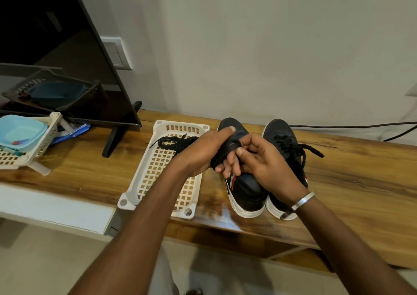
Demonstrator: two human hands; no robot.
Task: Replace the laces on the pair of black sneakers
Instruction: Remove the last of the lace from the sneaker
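Left hand (203, 151) holds a black lace bundle (225, 151) wound round its fingers, right hand (264, 159) pinching it. White-soled black sneakers (248, 190) sit side by side below.

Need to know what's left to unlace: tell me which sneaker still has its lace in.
The right sneaker, nearer the wall cable; black lace crosses its eyelets. The left sneaker, beside the white basket, shows none.

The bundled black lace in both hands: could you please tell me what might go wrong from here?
The black lace wound around the left hand might tangle as the right hand works it. It could be mixed up with the spare lace in the white basket. The right sneaker is still laced.
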